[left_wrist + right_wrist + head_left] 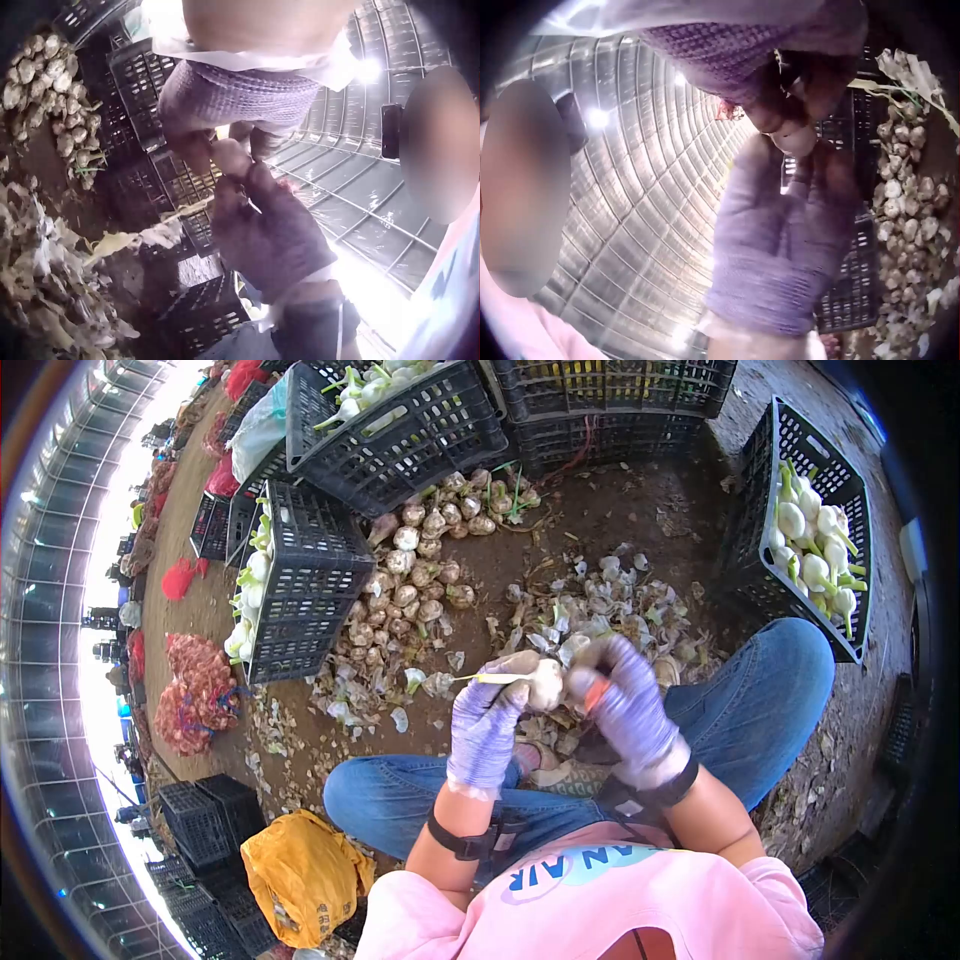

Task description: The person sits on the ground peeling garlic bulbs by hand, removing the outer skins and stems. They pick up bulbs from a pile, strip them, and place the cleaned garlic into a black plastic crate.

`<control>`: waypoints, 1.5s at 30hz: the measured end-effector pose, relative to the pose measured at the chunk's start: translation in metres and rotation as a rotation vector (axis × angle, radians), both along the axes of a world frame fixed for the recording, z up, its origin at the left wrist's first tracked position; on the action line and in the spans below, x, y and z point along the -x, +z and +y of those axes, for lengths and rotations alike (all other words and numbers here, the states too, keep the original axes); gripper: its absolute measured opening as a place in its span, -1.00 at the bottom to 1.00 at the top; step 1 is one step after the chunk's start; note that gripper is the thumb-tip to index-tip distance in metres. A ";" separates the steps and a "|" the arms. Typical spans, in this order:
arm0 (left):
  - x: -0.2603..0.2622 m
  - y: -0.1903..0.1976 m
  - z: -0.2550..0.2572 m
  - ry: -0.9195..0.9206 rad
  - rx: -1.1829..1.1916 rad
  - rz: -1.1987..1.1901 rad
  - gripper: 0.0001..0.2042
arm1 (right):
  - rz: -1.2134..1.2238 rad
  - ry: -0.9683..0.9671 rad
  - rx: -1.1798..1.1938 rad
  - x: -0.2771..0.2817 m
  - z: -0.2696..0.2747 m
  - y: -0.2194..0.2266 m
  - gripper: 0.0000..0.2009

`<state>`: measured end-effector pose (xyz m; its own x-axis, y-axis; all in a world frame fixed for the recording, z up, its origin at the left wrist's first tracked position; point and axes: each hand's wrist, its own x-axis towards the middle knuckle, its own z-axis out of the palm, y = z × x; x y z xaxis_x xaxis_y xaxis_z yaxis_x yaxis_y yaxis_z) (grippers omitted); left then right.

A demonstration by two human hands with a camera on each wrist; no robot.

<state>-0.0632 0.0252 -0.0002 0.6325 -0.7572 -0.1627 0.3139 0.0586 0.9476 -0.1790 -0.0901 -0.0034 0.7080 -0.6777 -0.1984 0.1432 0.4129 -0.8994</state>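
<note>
Two grips (485, 725) (632, 710), one held bulb (546, 685), one yellow bag (300, 875)

Daylight glares white through the ribbed greenhouse wall (75, 660), while the floor (640, 510) stays dimmer. Fisheye distortion bends the edges; both wrist views look hazy.

Your head camera looks steeply down over your lap (750, 685) and across the floor (650, 510). Each wrist camera faces the opposite hand close up; all three views share your left hand (487, 725) and right hand (632, 710).
</note>
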 end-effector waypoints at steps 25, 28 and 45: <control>0.000 0.010 -0.001 0.072 0.094 -0.042 -0.73 | -0.113 -0.097 -0.281 -0.006 -0.023 0.014 -0.83; 0.001 0.012 -0.003 0.090 0.153 0.119 -0.73 | -0.130 -0.099 -0.345 -0.001 -0.028 0.011 -0.79; -0.004 0.007 0.000 0.044 0.156 -0.188 -0.71 | -0.116 0.061 -0.419 0.003 -0.021 0.028 -0.79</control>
<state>-0.0588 0.0255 0.0065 0.6734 -0.7352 0.0776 0.1265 0.2180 0.9677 -0.1817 -0.1108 0.0242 0.7783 -0.5119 -0.3636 0.1977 0.7494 -0.6319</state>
